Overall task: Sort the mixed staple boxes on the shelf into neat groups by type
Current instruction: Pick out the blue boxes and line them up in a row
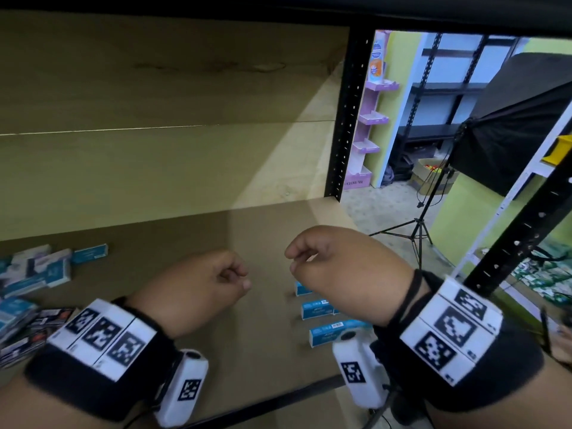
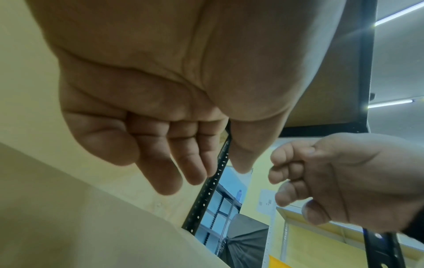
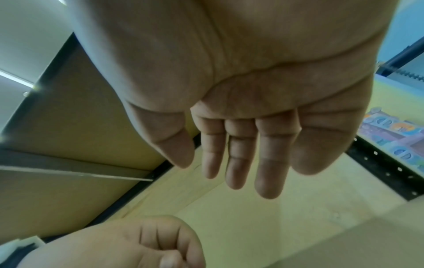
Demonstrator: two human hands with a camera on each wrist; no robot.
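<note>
Three teal staple boxes (image 1: 315, 309) lie in a short row on the brown shelf board (image 1: 263, 360), partly hidden under my right wrist. A mixed heap of teal, white and dark boxes (image 1: 37, 270) sits at the far left, with dark red-printed boxes (image 1: 46, 320) nearer the front. My left hand (image 1: 238, 277) hovers over the middle of the shelf, fingers loosely curled and empty (image 2: 206, 172). Beside it, just above the teal row, my right hand (image 1: 294, 261) hangs with relaxed fingers and holds nothing (image 3: 218, 170).
A black perforated upright (image 1: 349, 119) bounds the shelf at the back right, and a black rail (image 1: 278, 397) runs along its front edge. Beyond the rack stand a light tripod (image 1: 418, 230) and a purple display stand (image 1: 368, 125). Bare board lies between the heap and the row.
</note>
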